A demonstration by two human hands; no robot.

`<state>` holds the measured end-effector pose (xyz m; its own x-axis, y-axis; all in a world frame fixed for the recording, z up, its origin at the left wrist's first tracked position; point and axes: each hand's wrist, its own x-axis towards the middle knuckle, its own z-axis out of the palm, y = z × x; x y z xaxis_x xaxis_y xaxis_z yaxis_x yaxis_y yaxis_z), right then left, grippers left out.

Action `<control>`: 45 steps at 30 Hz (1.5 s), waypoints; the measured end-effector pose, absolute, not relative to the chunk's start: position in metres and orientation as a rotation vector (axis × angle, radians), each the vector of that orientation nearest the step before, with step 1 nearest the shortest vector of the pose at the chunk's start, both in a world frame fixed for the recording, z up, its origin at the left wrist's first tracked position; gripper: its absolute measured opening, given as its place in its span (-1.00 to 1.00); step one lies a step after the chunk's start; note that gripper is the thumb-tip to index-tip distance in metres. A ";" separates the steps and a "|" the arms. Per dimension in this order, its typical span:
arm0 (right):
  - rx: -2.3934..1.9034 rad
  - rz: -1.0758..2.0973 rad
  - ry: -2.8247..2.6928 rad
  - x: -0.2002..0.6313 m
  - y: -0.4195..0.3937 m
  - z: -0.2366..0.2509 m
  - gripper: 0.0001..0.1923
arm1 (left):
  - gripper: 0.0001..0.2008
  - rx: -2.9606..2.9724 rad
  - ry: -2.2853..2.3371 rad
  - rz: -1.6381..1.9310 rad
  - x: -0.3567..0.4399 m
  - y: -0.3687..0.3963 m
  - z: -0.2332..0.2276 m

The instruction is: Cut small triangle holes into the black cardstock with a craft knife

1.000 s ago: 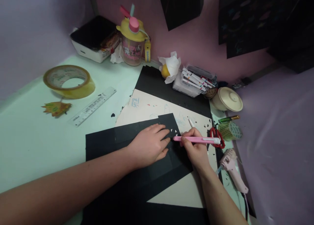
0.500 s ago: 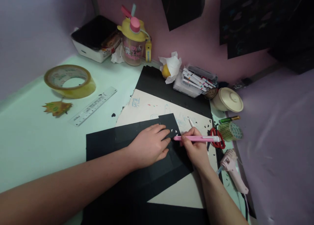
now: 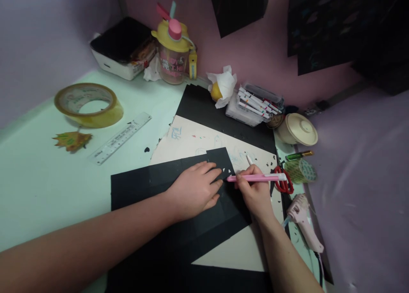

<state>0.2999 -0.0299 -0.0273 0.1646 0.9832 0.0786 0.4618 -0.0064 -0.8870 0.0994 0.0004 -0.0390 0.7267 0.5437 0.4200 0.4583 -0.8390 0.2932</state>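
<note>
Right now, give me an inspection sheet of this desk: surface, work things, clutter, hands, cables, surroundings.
Surface: pale green desk, black paper scraps scattered on it.
Work things: black paper lying on a cream board; small triangular holes cut near its corner.
Clutter: tape roll, ruler, leaf, drink bottle, marker box, red scissors, glue gun.
Hands: left hand flat on the black paper; right hand grips a pink craft knife, tip at the holes.
Cables: glue gun cord runs off the near edge.
Surroundings: pink wall with dark sheets hung.
</note>
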 end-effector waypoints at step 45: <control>-1.597 0.794 -1.434 0.300 -0.031 -0.027 -0.81 | -0.75 2.756 0.809 0.720 0.100 0.000 -0.039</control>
